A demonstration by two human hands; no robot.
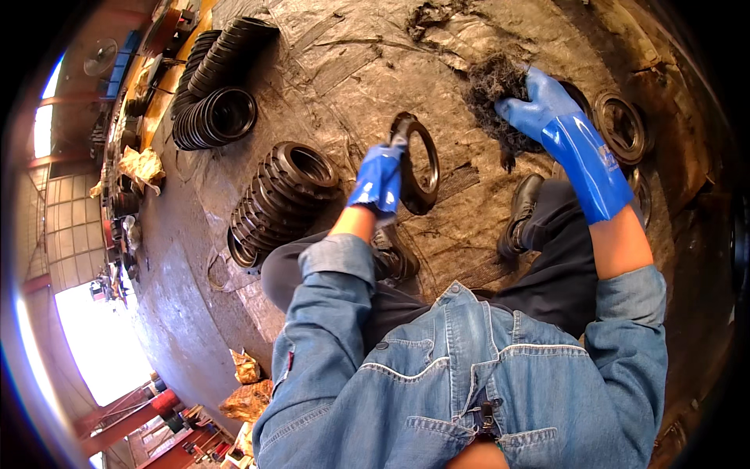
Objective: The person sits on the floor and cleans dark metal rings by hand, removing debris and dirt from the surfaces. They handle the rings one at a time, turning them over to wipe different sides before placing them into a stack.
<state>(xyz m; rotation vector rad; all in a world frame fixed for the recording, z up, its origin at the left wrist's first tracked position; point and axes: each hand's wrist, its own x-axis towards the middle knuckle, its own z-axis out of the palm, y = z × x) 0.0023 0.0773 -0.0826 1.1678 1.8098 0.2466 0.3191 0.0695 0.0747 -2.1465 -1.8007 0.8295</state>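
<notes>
Blue rubber gloves stand out against a grimy, oil-dark workshop floor as a person in a denim jacket bends over a batch of black ring-shaped parts. The left hand, at about twelve o'clock from the person's chest, is closed around the lower rim of a dark, round metal-and-rubber ring, holding it upright on edge so that its open centre faces the camera. The right hand, up at one o'clock, is clenched on a tangled wad of dark fibrous scrubbing material, which rests on the floor just right of the ring and apart from it. Rows of similar black ribbed rings lie stacked on their sides at ten o'clock from the left hand, with a longer curved row farther out at eleven o'clock; flatter rust-coloured rings lie at three o'clock from the right hand. The person's black shoes are planted between the two arms. Judging by its look, the ring is stiff and fairly heavy, likely greasy and apt to slip in a wet glove, so a full wrap of the fingers around the rim, as shown, seems the surest hold. The wad appears soft, light and compressible, taken by a simple fistful.
</notes>
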